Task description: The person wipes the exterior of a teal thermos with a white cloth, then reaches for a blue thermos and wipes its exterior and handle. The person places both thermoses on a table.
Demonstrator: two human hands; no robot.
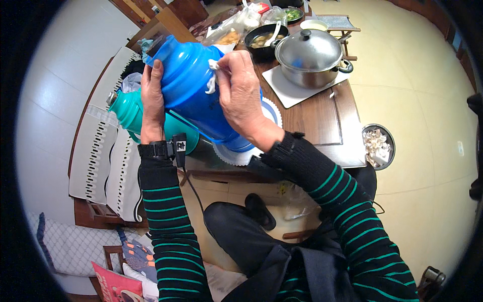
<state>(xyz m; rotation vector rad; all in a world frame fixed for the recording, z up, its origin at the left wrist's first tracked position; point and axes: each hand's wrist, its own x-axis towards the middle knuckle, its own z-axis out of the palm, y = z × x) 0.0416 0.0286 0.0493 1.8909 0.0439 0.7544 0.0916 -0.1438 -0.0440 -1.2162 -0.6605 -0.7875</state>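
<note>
A large blue plastic thermos flask is tilted in front of me, its neck towards the upper left. My left hand grips it near the neck, the thumb laid along the ridged shoulder. Pinched in the fingers of my right hand is a crumpled white tissue, pressed against the flask's side. The flask's base is over a round white scallop-edged mat; whether it rests there I cannot tell. Behind my left wrist stands a teal thermos flask with a metallic-looking stopper, partly hidden.
On the wooden table, a lidded steel pot sits on a white board. Beyond are a black pan with a white spoon and bagged food. A bin stands by the right corner; a covered bench is left.
</note>
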